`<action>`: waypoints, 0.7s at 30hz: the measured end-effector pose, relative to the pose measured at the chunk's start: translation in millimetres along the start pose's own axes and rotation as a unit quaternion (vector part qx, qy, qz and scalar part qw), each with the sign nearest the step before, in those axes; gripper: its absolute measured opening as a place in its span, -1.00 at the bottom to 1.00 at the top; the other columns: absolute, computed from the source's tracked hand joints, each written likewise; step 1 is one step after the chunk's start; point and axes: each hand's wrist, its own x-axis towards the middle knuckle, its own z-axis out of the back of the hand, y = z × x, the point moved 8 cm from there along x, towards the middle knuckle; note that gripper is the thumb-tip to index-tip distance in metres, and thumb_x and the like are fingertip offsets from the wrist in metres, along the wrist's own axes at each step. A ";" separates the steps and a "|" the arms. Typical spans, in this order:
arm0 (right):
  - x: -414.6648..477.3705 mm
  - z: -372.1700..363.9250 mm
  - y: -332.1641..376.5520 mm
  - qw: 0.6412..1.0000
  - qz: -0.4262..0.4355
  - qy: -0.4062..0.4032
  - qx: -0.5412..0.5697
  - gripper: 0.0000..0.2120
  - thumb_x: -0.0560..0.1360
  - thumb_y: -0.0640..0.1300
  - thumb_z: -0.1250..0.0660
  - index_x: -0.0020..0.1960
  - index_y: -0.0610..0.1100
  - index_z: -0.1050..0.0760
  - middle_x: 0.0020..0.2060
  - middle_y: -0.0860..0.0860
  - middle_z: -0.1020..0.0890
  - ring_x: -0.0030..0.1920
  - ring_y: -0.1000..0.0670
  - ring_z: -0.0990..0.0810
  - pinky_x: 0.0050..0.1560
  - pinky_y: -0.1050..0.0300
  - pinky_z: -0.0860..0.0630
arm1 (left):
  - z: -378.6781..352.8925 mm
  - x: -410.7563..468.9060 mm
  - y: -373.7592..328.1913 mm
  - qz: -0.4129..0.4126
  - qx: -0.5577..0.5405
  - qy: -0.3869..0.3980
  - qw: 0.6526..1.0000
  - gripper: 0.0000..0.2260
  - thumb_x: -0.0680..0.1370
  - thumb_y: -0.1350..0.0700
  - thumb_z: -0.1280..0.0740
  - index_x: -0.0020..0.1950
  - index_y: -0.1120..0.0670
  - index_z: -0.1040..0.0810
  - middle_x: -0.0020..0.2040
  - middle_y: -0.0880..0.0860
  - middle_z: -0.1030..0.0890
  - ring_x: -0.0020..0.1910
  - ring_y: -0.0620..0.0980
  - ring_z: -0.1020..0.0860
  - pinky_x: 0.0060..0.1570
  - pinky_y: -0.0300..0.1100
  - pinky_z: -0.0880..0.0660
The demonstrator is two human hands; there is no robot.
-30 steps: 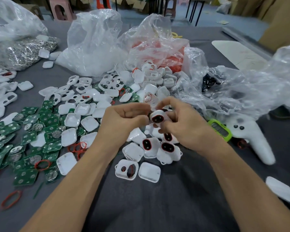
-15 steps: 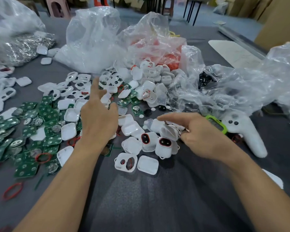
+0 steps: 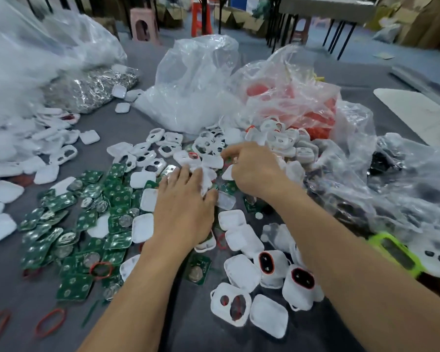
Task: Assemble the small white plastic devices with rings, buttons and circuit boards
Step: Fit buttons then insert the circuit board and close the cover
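Shells (image 3: 148, 179) are what both hands are in: left hand (image 3: 183, 209) lies fingers-forward on the heap (image 3: 214, 161) mid-desk, white blur at its fingertips; right hand (image 3: 254, 171) just beside it, fingers curled down into the same heap. Too smeared to tell whether either actually grips one. My read: thin moulded plastic, very light, stiff but with flexy walls, slick, so they'll skate on each other and on the desk (image 3: 196, 336). Best pinch is across two opposite edges or by a cut-out rim, not flat on the face. Boards (image 3: 117, 196) lie in a green drift left of the hands: rigid, thin, take by the edges, keep off the coin cells (image 3: 125, 221). Rings (image 3: 101, 269) are soft red loops scattered among and in front of the boards; expect stretch and roll. Finished units (image 3: 302, 278) sit at the near edge, right of centre. Bags (image 3: 196, 80) of stock behind the heap.
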 end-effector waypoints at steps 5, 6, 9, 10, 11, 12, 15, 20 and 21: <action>54.9 -23.7 22.0 0.995 0.058 0.025 -0.083 -0.53 0.52 -0.33 -0.24 0.39 -0.08 -0.54 0.34 -0.12 -0.61 0.36 -0.19 -0.52 0.36 -0.09 -0.45 | 11.4 4.9 -1.0 -0.019 -0.068 -0.065 0.995 -0.71 0.66 0.05 -0.28 0.34 0.04 -0.62 0.40 0.09 -0.57 0.48 0.08 -0.43 0.50 0.03 -0.23; 62.3 -27.1 25.9 0.992 0.077 0.028 -0.095 -0.50 0.53 -0.33 -0.25 0.43 -0.05 -0.51 0.36 -0.10 -0.59 0.38 -0.18 -0.49 0.37 -0.08 -0.42 | 11.9 5.0 -0.5 -0.021 -0.079 -0.069 0.994 -0.73 0.65 0.09 -0.31 0.32 0.05 -0.64 0.38 0.08 -0.60 0.46 0.08 -0.45 0.49 0.02 -0.24; 74.8 -31.1 40.1 0.973 0.137 0.011 -0.183 -0.52 0.56 -0.26 -0.28 0.42 0.06 -0.51 0.33 0.01 -0.61 0.36 -0.13 -0.48 0.36 -0.01 -0.38 | 13.1 3.8 -0.5 -0.028 -0.094 -0.079 0.992 -0.75 0.63 0.14 -0.33 0.28 0.05 -0.66 0.35 0.06 -0.61 0.44 0.07 -0.46 0.48 -0.01 -0.26; 76.5 -29.6 43.1 0.966 0.148 -0.011 -0.214 -0.58 0.56 -0.24 -0.30 0.36 0.08 -0.56 0.28 0.03 -0.64 0.33 -0.11 -0.50 0.34 0.00 -0.35 | 14.1 3.4 -0.2 -0.022 -0.101 -0.082 0.991 -0.75 0.63 0.13 -0.32 0.29 0.05 -0.65 0.37 0.05 -0.60 0.45 0.06 -0.44 0.49 -0.02 -0.25; 76.9 -27.5 45.0 0.959 0.154 -0.031 -0.235 -0.64 0.56 -0.23 -0.31 0.28 0.07 -0.61 0.21 0.04 -0.66 0.27 -0.10 -0.54 0.32 0.00 -0.35 | 15.2 3.2 0.7 -0.012 -0.109 -0.084 0.990 -0.74 0.64 0.09 -0.31 0.31 0.03 -0.65 0.39 0.03 -0.59 0.47 0.04 -0.42 0.50 -0.03 -0.23; 76.8 -26.4 44.9 0.957 0.151 -0.041 -0.245 -0.69 0.54 -0.24 -0.32 0.18 0.04 -0.66 0.14 0.02 -0.69 0.20 -0.11 -0.58 0.27 0.01 -0.39 | 15.9 2.8 2.3 0.000 -0.116 -0.085 0.990 -0.72 0.66 0.04 -0.28 0.33 0.01 -0.64 0.41 0.00 -0.58 0.49 0.01 -0.40 0.52 -0.04 -0.22; 66.0 -22.0 32.6 0.974 0.106 -0.016 -0.200 -0.78 0.43 -0.39 -0.29 -0.13 -0.16 -0.66 -0.21 -0.09 -0.67 -0.11 -0.17 -0.63 -0.17 0.11 -0.49 | 18.3 1.3 5.1 0.031 -0.127 -0.090 0.987 -0.69 0.66 -0.02 -0.24 0.32 0.00 -0.65 0.40 -0.04 -0.58 0.48 -0.05 -0.41 0.53 -0.04 -0.25; 23.3 27.6 10.2 0.990 0.043 -0.127 0.054 -0.71 0.49 -0.39 -0.29 -0.05 -0.11 -0.73 -0.18 -0.02 -0.75 -0.16 0.01 -0.70 -0.05 0.11 -0.64 | 36.8 -6.9 2.1 0.042 -0.176 -0.146 0.973 -0.65 0.60 0.07 -0.37 0.40 0.00 -0.60 0.41 0.00 -0.57 0.46 -0.02 -0.43 0.47 -0.16 -0.27; 11.9 37.0 1.3 0.976 0.015 -0.150 0.158 -0.73 0.50 -0.39 -0.33 -0.05 -0.10 -0.72 -0.25 0.03 -0.73 -0.27 0.07 -0.69 -0.12 0.15 -0.64 | 39.4 -9.2 0.4 0.036 -0.194 -0.152 0.968 -0.61 0.58 0.05 -0.41 0.41 -0.05 -0.58 0.42 -0.03 -0.56 0.47 -0.06 -0.41 0.45 -0.29 -0.22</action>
